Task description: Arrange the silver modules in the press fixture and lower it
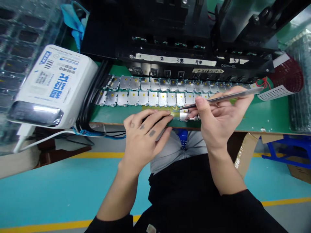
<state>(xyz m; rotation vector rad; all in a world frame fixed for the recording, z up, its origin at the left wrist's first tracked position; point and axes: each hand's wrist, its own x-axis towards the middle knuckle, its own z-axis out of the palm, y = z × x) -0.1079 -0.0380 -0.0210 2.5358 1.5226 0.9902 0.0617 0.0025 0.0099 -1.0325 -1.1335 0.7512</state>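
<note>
At the counter (264,113) edge, right fingers (201,108) pinch tweezers (225,98), tips held low at yellow film (155,110), left hand (145,136) pressing it steady

The black switch panel (167,69) bars any reach forward past the rows of metal plates (145,92); bundled black cables (92,97) and a white charger box (52,87) block the left, while the green tabletop (267,113) stretches right to a red mesh basket (286,76).

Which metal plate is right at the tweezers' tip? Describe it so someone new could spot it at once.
From the black switch panel, drop to the two long rows of silver plates on the green mat. Below them, by the mat's front edge, a short third row starts. Its leftmost plate, outside the long rows, lies just under the tip of the tweezers in the right hand.
</note>
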